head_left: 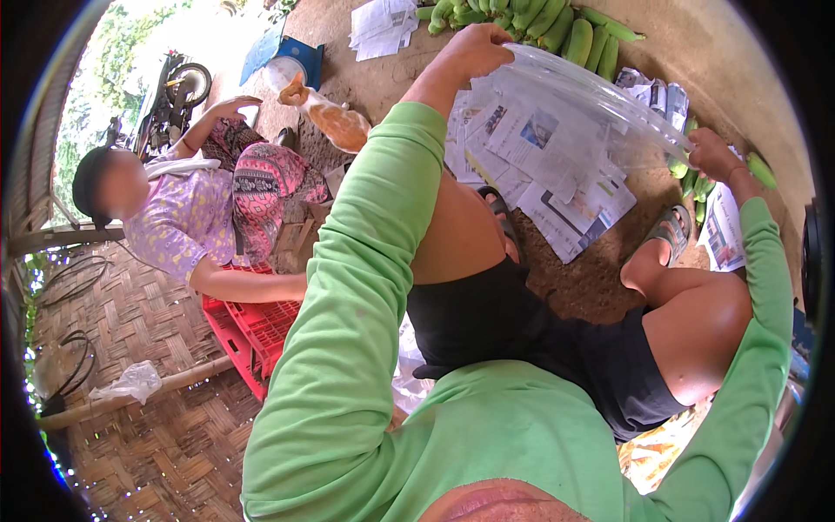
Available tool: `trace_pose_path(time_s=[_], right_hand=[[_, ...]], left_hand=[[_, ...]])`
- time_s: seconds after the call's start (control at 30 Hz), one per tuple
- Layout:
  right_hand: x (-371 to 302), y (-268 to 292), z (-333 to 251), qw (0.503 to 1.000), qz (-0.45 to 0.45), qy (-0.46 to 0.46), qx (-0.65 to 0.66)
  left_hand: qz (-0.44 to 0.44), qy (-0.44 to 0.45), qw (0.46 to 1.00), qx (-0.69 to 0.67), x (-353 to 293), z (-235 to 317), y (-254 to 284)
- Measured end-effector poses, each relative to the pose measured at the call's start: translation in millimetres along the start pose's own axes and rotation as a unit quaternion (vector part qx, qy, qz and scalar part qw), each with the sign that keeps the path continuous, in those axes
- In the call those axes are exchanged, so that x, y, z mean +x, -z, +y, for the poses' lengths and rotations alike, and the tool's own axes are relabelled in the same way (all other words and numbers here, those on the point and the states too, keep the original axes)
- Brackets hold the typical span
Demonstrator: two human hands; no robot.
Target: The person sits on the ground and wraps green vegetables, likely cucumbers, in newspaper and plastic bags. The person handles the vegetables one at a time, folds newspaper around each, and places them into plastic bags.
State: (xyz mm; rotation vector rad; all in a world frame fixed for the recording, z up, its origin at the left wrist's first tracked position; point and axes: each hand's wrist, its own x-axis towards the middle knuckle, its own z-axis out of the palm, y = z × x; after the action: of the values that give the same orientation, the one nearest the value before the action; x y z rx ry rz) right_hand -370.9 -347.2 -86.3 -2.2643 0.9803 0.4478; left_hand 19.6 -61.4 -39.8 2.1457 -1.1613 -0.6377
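Note:
A clear plastic bag (600, 100) is stretched between my two hands above the floor. My left hand (477, 52) grips one end of its gathered edge, next to a pile of long green vegetables (557, 26) that look like gourds. At the other end, my right hand (718, 157) has its fingers closed on the plastic, close to a few more green vegetables (696, 187). Printed newspaper sheets (574, 213) lie spread beneath the bag and show through it. Whether anything is inside the bag I cannot tell.
On the left a co-worker (187, 204) sits by red plastic crates (252, 322). An orange and white cat (335, 117) stands near a blue dial scale (300, 61). Newspapers (383, 26) lie farther off; rolled paper (665, 96) is by the wall. A motorcycle (174, 96) stands outside.

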Motion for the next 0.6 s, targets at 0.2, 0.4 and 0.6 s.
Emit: trace_pose_path(time_s=[0.2, 0.4, 0.6], right_hand=[[-2.8, 1.5, -0.3, 1.000, -0.002, 0.006, 0.002], [-1.0, 1.2, 1.9, 1.000, -0.010, 0.013, 0.003], [0.4, 1.2, 3.1, 1.000, -0.015, 0.016, -0.013]], left_hand=[[0.001, -0.002, 1.000, 0.006, -1.4, 2.1, 0.6], [-0.020, -0.010, 0.999, 0.025, -2.4, 1.4, -2.2], [-0.014, -0.019, 0.999, 0.038, -3.0, 3.7, -3.0]])
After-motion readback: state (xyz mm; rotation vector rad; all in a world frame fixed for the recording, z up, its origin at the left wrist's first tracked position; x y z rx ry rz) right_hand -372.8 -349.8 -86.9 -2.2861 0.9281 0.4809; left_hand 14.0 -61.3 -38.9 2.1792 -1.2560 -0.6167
